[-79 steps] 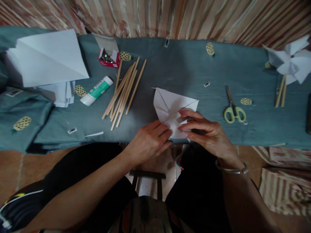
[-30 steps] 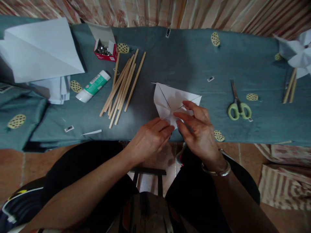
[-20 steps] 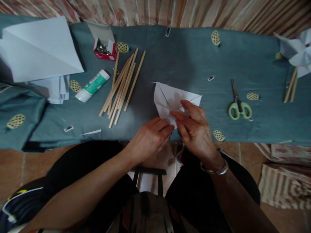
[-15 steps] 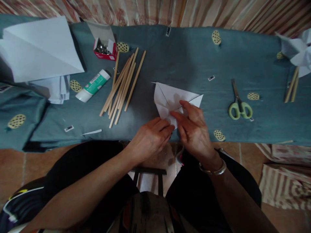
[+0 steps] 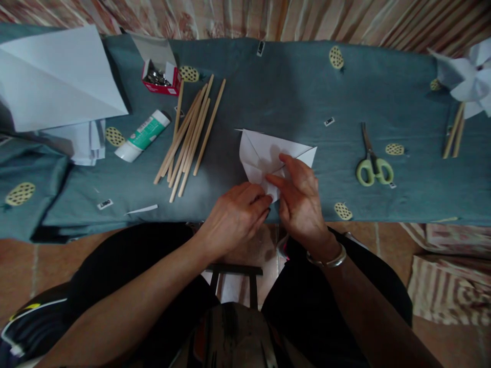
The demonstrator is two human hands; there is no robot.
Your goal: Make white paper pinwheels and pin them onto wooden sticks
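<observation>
A white sheet of paper (image 5: 261, 142), cut in from its corners and creased, lies near the table's front edge. My left hand (image 5: 237, 213) is closed, pinching the paper at its near corner between thumb and fingers. On the paper's right side rests my right hand (image 5: 302, 204), its fingers stretched out and apart, two fingertips touching the surface. A bracelet circles the right wrist. Both hands cover the paper's nearest part, and my left fingertips are partly hidden.
Left of the paper lie several wooden sticks (image 5: 189, 138), a glue tube (image 5: 143, 135), a red box of metal pieces (image 5: 163, 82) and stacked paper (image 5: 65, 76). Green-handled scissors (image 5: 372, 166) lie to the right. A paper pinwheel (image 5: 466, 76) is at far right; a paper scrap (image 5: 141, 209) lies near the front edge.
The whole table scene has shifted slightly left in view. Both hands keep nearly the same hold and position on the paper.
</observation>
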